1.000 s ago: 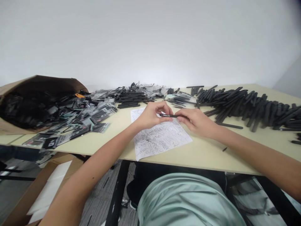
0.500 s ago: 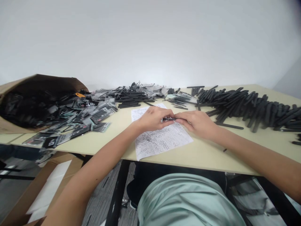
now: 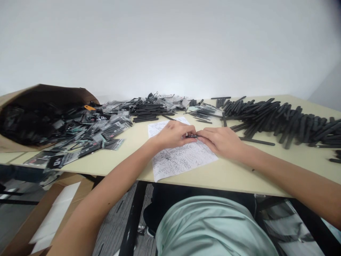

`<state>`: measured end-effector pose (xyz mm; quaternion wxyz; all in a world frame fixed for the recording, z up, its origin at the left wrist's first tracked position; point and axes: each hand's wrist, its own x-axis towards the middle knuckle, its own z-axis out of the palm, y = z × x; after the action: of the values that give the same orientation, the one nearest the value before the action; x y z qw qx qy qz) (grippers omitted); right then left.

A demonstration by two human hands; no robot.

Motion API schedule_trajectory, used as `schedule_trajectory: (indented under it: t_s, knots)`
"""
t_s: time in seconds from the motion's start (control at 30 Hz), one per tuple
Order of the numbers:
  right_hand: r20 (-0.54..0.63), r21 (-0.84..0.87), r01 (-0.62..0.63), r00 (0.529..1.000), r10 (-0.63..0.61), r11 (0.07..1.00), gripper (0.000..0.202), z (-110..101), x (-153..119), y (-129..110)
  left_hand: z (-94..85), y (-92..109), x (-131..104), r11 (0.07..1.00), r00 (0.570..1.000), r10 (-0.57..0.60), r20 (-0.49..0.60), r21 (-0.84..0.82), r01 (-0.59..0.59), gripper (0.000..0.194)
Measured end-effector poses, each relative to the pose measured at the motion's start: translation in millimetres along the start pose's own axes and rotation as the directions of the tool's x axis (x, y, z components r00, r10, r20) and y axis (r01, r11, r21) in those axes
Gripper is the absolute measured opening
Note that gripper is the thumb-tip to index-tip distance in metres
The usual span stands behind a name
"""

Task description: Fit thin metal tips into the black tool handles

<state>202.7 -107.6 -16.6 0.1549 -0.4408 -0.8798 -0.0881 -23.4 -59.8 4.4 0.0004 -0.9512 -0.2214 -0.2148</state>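
Note:
Above a sheet of scribbled paper (image 3: 183, 161), both hands meet around a slim black pen (image 3: 191, 136), which shows as a short dark length with a bright glint. My left hand (image 3: 174, 134) pinches its left part between thumb and curled fingers. My right hand (image 3: 218, 140) has its fingers and thumb closed on the right end, touching the left fingertips. Most of the pen is hidden by the fingers. Behind the hands lie several thin dark sticks (image 3: 204, 112) on clear film.
A large heap of black pen-like sticks (image 3: 269, 115) covers the right side. At left, a tipped paper bag (image 3: 6, 137) spills clear packets (image 3: 114, 128). More black sticks (image 3: 147, 110) lie at the back. An open carton (image 3: 64, 209) stands below the table's front edge.
The right hand has shifted very slightly down, and a bit less of the pen's glint shows. Otherwise the hands keep the same grip over the paper.

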Motion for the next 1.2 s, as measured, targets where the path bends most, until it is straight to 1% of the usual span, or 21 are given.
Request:
schedule_trajectory:
  t_s: [0.17,0.4,0.53,0.67,0.87,1.07,1.2]
  knots:
    - [0.022,-0.064,-0.041,0.999,0.043,0.997,0.04,0,-1,-2,0.7,1,0,1.0,1.0,-0.001,0.003,0.008,0.001,0.026]
    - [0.022,-0.081,-0.068,0.997,0.07,0.994,0.04,-1,-2,-5,1.5,-2,-1,1.0,1.0,0.002,-0.003,0.021,-0.002,0.029]
    - [0.035,-0.062,-0.09,0.995,0.092,0.994,0.04,-2,-2,-7,1.8,-3,0,1.0,1.0,0.003,-0.007,0.019,-0.003,0.03]
    - [0.014,-0.037,-0.094,0.995,0.094,0.995,0.041,-3,-1,-5,0.3,-2,0,0.999,0.999,0.022,-0.025,0.033,-0.021,0.032]
    - [-0.035,-0.023,-0.083,0.996,0.082,0.996,0.041,-2,1,3,-0.1,1,-1,0.99,0.995,0.04,-0.089,0.14,-0.027,0.032]
    - [-0.028,0.031,-0.108,0.994,0.109,0.994,0.044,4,1,7,2.6,-6,-2,0.991,1.0,0.018,0.004,0.132,-0.018,0.029]
    - [-0.029,0.061,-0.104,0.994,0.106,0.993,0.042,3,1,9,0.1,-7,-3,0.996,1.0,0.007,0.012,0.093,-0.008,0.031]
